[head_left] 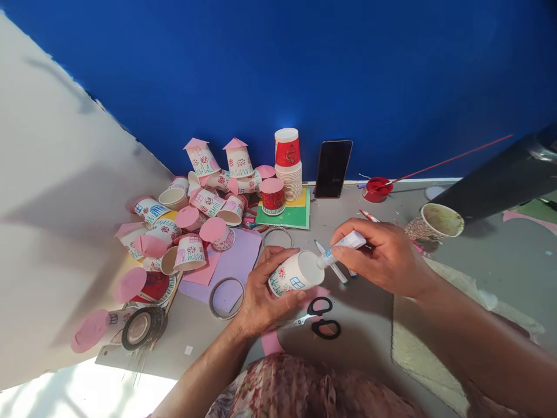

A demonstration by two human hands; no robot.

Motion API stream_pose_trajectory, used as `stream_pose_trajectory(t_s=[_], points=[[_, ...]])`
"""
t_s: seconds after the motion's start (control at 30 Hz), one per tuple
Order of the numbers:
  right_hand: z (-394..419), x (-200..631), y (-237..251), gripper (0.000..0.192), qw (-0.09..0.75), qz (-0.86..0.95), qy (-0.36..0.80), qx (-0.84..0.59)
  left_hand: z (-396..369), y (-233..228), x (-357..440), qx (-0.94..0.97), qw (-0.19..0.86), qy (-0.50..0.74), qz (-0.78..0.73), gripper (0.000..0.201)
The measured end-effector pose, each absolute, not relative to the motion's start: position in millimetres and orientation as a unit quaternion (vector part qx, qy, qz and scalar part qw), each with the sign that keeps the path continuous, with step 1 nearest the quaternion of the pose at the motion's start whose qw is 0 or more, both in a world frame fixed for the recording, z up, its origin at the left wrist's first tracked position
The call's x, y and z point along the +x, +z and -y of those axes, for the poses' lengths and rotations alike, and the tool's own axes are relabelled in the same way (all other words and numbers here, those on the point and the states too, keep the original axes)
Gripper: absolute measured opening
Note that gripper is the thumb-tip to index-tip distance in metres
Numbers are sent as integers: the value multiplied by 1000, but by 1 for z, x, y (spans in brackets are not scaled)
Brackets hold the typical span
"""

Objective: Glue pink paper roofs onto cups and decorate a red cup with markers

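Above the worktop, left hand wrapped around a decorated paper cup lying sideways, right hand pinching a glue tube against its bare base; many pink-capped cups already piled left, stacked plain cups left undone.

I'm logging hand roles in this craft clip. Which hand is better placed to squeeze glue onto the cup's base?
Probably the right hand: it grips the glue tube with the nozzle at the base of the paper cup. The left hand is wrapped around that cup, holding it.
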State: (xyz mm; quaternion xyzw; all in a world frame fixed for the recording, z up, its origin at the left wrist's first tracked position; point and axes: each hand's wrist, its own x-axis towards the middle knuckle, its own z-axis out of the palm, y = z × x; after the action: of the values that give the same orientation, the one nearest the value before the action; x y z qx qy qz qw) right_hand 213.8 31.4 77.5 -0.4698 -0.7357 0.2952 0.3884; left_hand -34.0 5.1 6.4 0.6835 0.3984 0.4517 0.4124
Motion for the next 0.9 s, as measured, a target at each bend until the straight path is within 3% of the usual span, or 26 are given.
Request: stream_pose_trajectory(t_s=[0.2, 0.43, 0.67, 0.9], points=[[-25, 217, 78, 11, 374, 726, 349, -460, -5, 4, -34, 676, 393, 468, -412, 57], [-20, 212, 77, 8, 437, 686, 358, -459, -1, 8, -28, 695, 390, 426, -428, 62], [-18, 211, 79, 6, 389, 731, 386, -406, -3, 10, -28, 676, 433, 421, -422, 64], [-22, 223, 83, 6, 353, 770, 320, -424, -6, 8, -32, 646, 515, 429, -366, 64]])
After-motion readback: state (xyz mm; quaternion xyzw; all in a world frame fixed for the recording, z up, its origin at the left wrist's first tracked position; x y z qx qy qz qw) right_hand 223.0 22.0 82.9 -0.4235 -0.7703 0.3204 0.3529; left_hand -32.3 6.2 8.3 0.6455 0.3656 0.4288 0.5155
